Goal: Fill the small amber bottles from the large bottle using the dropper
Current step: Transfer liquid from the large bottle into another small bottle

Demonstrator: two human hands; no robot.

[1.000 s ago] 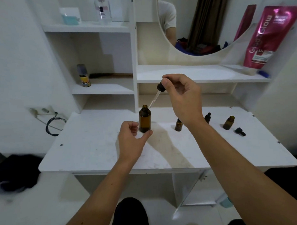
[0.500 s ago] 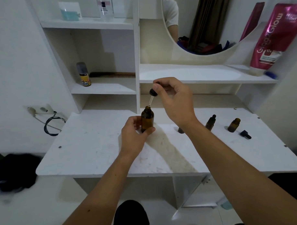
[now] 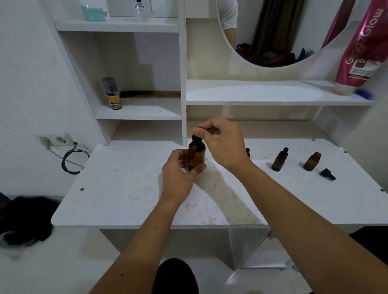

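Two bare hands meet over a white vanity table (image 3: 128,193); to the right of them stand a capped small amber bottle (image 3: 279,159) and an uncapped small amber bottle (image 3: 312,161), with a loose black dropper cap (image 3: 328,174) lying just beside the latter; another small bottle (image 3: 247,152) is mostly hidden behind the right wrist. On a shelf at far left stand a yellow-labelled spray can (image 3: 112,93) and a comb (image 3: 150,94); a pink pouch (image 3: 365,44) leans at far right beside a curved mirror (image 3: 261,28); a wall socket (image 3: 55,140) with a black cable sits left of the table; the tabletop is scuffed and stained. The large amber bottle (image 3: 196,154) stands upright near the table's middle, its long axis vertical, neck upward; the left hand (image 3: 178,173) grasps its lower body; the right hand (image 3: 221,143) pinches the black dropper (image 3: 197,139) seated in the neck, pointing straight down.
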